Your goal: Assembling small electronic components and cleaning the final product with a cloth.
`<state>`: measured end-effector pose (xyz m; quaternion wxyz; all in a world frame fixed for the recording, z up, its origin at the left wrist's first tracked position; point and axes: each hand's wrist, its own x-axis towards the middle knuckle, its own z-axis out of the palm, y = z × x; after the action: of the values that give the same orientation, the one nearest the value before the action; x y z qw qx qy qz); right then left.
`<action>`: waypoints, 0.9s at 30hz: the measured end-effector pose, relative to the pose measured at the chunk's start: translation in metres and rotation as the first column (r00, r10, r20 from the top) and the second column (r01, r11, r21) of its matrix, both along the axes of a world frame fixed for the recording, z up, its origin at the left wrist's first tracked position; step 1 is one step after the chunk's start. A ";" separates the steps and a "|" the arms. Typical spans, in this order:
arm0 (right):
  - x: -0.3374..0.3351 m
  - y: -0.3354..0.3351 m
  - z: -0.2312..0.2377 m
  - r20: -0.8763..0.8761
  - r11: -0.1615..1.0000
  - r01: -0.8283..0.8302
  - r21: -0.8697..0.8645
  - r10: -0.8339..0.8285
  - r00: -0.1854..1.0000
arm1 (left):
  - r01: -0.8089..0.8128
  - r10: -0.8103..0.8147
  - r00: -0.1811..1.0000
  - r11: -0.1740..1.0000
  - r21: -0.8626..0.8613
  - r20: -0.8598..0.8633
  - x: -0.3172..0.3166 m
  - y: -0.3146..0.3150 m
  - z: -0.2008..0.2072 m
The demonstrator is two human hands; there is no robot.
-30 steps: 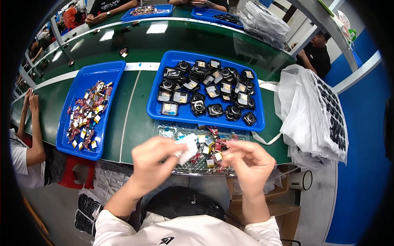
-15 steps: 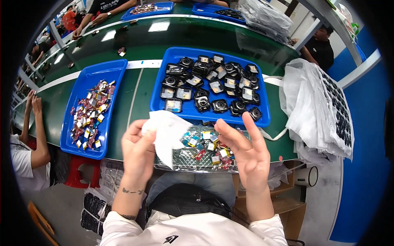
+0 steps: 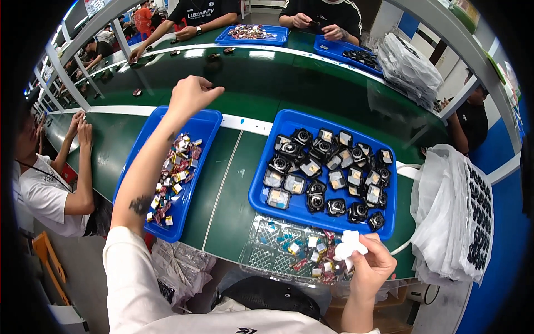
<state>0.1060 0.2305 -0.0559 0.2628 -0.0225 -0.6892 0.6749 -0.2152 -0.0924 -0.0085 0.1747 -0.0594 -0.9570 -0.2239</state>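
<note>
My left arm stretches over the left blue tray, and my left hand (image 3: pixel 192 99) hangs above the dark green belt. Its fingers are curled in and partly hidden; whatever they hold, if anything, does not show. Closer to me, my right hand (image 3: pixel 374 266) pinches a crumpled white cloth or tissue (image 3: pixel 349 246). Beneath it lies a clear plastic tray (image 3: pixel 261 257) with small battery-like pieces and red and blue bits. Just beyond, a large blue tray (image 3: pixel 257 195) holds several black watch-like housings (image 3: pixel 336 179).
The left blue tray (image 3: pixel 208 118) carries small parts with silver and yellow pieces. White sheeting with black parts (image 3: pixel 453 217) is stacked at the right. Small dark parts lie along the green belt (image 3: pixel 250 78). Co-workers sit at the left and across; metal posts frame the bench.
My left hand has let go of the white cloth and reached out over the belt. My right hand, open before, now holds the cloth above the clear tray. The view has shifted.
</note>
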 end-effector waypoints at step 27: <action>0.009 -0.019 -0.011 0.017 0.996 -0.023 -0.085 0.024 1.000 | -0.165 -0.817 0.332 -0.542 0.824 -0.470 0.173 0.011 -0.013</action>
<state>0.1146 0.2115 -0.0667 0.2474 -0.0315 -0.6624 0.7064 -0.0423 -0.0812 -0.0215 -0.3193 -0.2695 -0.1945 -0.8875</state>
